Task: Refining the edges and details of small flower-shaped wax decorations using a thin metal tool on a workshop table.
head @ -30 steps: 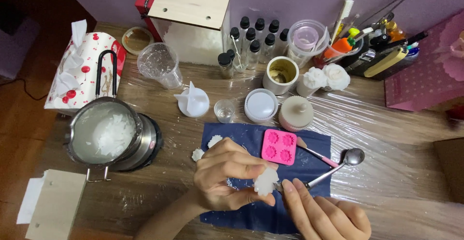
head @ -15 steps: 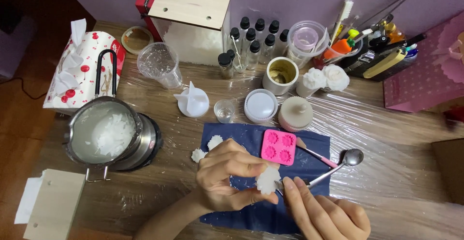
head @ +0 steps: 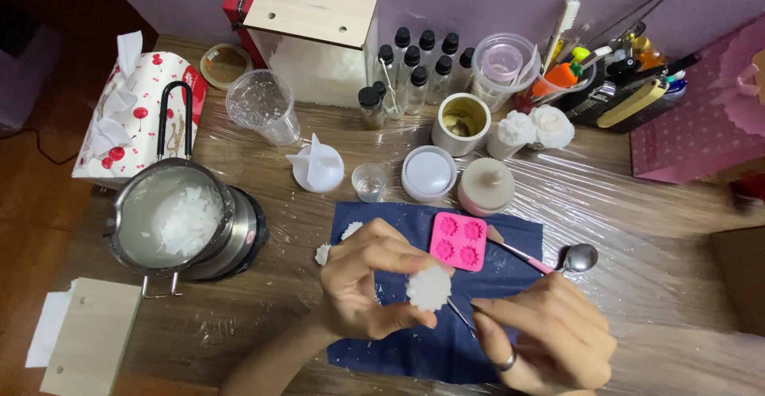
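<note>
Now left hand [head: 362, 284] pinches white wax flower [head: 429, 288] w/ fingertips; right hand [head: 542, 334] closed on thin metal tool [head: 460, 317], above blue cloth [head: 414, 348].

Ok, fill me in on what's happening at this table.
A person is working over a dark blue cloth. The left hand holds up a small white flower-shaped wax piece between its fingertips, and the right hand brings a thin metal tool to its lower edge. A pink flower mould and a spoon lie on the cloth just behind. To the left, a metal pot holds white wax flakes.
</note>
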